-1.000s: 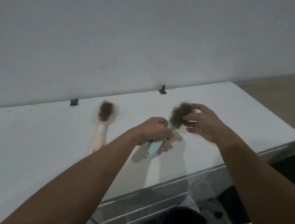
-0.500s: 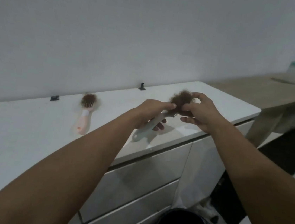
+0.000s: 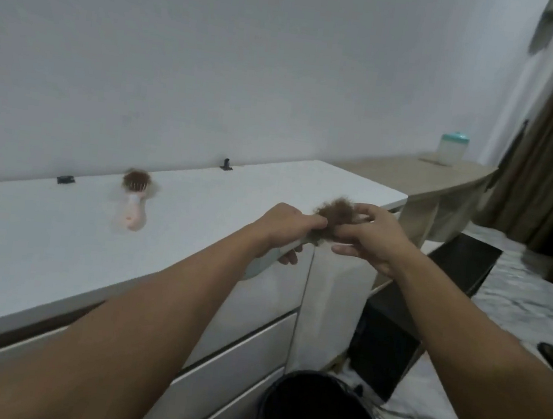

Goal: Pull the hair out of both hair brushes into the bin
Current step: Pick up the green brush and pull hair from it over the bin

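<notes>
The left hand (image 3: 282, 225) is clenched around the handle of a pale green hair brush (image 3: 263, 264), of which only the lower handle shows below the wrist; the brush is held in the air past the front edge of the white cabinet top (image 3: 39, 251), near its right end. The right hand (image 3: 373, 239) grasps a brown clump of hair (image 3: 335, 212) at the brush head, thumb and forefinger pinched on the clump, the remaining fingers loosely curled beneath; whether the clump is fully clear of the bristles cannot be told, owing to blur. A second, pink hair brush (image 3: 135, 200) lies flat on the cabinet top toward its back edge, head toward the wall and loaded with brown hair, well apart from both hands. The black bin (image 3: 323, 418) stands on the floor in front of the cabinet, below the two hands; its opening faces upward.
</notes>
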The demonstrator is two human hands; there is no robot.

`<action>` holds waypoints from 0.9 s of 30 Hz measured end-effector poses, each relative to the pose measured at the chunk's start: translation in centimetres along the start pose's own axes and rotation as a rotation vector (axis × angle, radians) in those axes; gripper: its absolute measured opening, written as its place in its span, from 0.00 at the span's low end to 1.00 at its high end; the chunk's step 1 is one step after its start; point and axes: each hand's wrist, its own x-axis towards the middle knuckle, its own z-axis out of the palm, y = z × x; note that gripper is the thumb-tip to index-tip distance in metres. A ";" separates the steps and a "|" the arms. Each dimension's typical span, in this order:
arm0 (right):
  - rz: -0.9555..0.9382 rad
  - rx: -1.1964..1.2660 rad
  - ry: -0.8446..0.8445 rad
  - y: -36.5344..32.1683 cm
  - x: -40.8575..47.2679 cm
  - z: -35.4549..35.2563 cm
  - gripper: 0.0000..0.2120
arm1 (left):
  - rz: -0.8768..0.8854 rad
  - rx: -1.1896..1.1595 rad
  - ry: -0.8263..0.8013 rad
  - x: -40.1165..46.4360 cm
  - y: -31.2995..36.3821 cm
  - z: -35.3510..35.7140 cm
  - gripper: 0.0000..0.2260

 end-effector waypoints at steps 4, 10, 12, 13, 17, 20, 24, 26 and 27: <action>0.046 -0.017 -0.029 1.5 -2.8 -1.9 0.25 | 0.019 0.004 -0.042 -0.6 -0.8 2.7 0.14; 0.111 -0.039 0.038 5.8 -4.4 -4.6 0.28 | -0.004 0.029 -0.102 -0.7 -3.4 7.0 0.14; 0.128 -0.044 0.087 7.7 -4.6 -5.1 0.24 | -0.043 0.002 -0.111 -0.6 -4.6 8.6 0.15; 0.128 -0.051 0.111 8.6 -4.7 -5.3 0.22 | -0.061 -0.019 -0.123 -0.6 -5.3 9.3 0.15; 0.104 -0.072 0.199 13.3 -4.6 -6.6 0.16 | -0.137 -0.054 -0.236 -0.5 -7.9 12.0 0.24; 0.126 -0.086 0.231 16.8 -4.3 -7.2 0.14 | -0.172 -0.020 -0.246 -0.4 -10.1 13.8 0.25; 0.170 -0.135 0.225 21.1 -4.6 -7.1 0.14 | -0.238 -0.006 -0.213 -0.1 -14.0 16.1 0.20; 0.146 -0.230 0.203 23.0 -4.9 -7.1 0.14 | -0.275 0.008 -0.216 0.0 -15.9 17.1 0.18; 0.136 -0.284 0.194 23.8 -5.0 -7.1 0.15 | -0.294 0.017 -0.219 -0.1 -16.8 17.5 0.17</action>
